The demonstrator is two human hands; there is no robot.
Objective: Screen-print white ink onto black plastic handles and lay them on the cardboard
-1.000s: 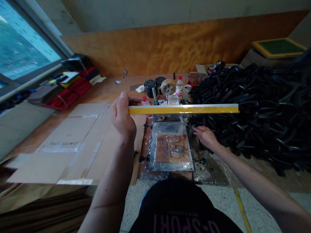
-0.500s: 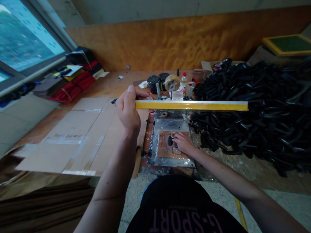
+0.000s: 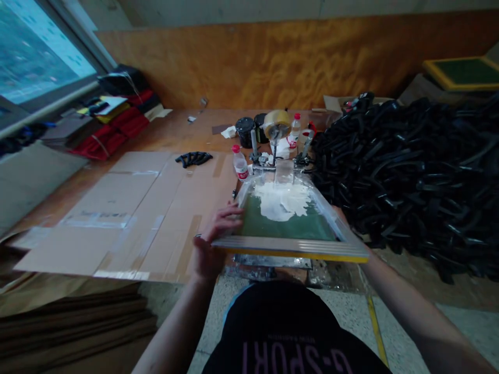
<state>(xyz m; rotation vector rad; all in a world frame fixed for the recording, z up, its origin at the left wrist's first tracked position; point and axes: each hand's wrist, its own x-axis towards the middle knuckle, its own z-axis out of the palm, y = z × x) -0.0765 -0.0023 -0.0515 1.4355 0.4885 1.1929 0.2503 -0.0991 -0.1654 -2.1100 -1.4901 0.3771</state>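
A: Screen frame (image 3: 292,246): where, how held?

B: Table's (image 3: 187,136) near edge, over the metal plate (image 3: 273,261). Left hand (image 3: 217,228) grips the near-left corner, fingers close together. Right hand (image 3: 342,214) mostly hidden; can't tell its fingers.

A: Handling?

B: Probably light, stiff; mesh (image 3: 280,228) likely delicate (white paste (image 3: 283,201) looks slick). Best held by side rails. Plate mostly covered.

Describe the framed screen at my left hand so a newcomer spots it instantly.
Start at the big cardboard sheet, then go right, past your left hand, to the framed screen. Unlike the yellow-framed green panel far right, it carries a white smear.
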